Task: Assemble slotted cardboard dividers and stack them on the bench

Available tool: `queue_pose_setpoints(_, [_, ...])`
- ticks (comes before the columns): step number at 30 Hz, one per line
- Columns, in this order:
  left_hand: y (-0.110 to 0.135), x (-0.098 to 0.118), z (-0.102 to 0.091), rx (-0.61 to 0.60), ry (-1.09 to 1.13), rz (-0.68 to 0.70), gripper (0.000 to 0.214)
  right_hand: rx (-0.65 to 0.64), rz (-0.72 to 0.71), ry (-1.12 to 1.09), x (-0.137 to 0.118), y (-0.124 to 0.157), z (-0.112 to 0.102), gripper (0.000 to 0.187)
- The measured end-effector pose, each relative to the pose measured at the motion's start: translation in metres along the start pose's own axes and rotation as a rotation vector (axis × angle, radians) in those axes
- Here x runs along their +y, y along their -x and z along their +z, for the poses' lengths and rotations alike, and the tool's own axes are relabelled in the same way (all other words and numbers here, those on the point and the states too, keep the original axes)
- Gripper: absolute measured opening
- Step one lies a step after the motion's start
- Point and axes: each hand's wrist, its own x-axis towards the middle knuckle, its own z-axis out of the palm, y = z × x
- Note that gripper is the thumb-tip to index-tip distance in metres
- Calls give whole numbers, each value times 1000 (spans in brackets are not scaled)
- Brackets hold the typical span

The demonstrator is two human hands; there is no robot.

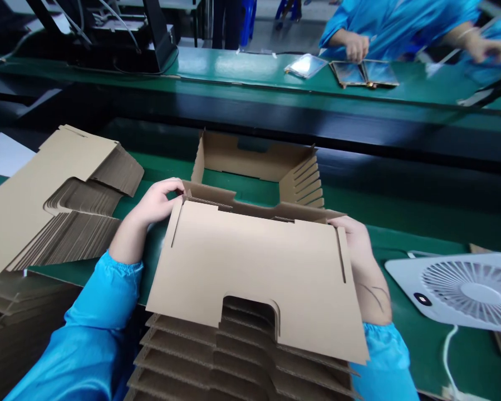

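Note:
A flat brown cardboard panel (250,262) with slots near its sides and a notch in its near edge lies on top of a stack of cardboard pieces (183,351) in front of me. Along its far edge runs a cardboard strip (211,192) with a cut-out in the middle. My left hand (161,201) pinches the strip's left end, at the panel's far left corner. At the far right corner my right hand (354,236) grips the strip's other end; its fingertips are partly hidden. Just beyond stands a rectangular cardboard frame (256,159) with several slotted layers at its right side.
To the left is a stack of notched cardboard sheets (37,195). A white fan (463,289) with a cable lies at the right on the green bench (404,239). Across the bench, a co-worker's hand (354,45) touches flat, shiny framed pieces (346,73).

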Motion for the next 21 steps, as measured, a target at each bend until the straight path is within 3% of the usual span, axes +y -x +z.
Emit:
queue_pose_setpoints(2, [-1,-2,-3,-97,-57,-7,25,-166,60,-15,0,-4,-3,50])
queue_pose_setpoints(4, [-2,-5,-4,-117,-27,-11,26,-249,88,-33,-1,-5,-3,47])
queue_pose_setpoints(7, [-2,-5,-2,-19,213,2,32,-120,34,-168,-4,-2,0,41])
queue_pose_setpoints(9, [-2,-2,1,41,441,33,48,5,-18,-374,-6,1,3,52])
queue_pose_setpoints(11, [-1,3,5,43,584,62,65,45,-63,-527,-8,5,7,68])
queue_pose_setpoints(15, [0,16,15,27,626,59,71,51,-105,-512,-15,7,12,75])
queue_pose_setpoints(21, [2,28,32,215,550,-55,51,260,-3,-463,-25,6,22,64])
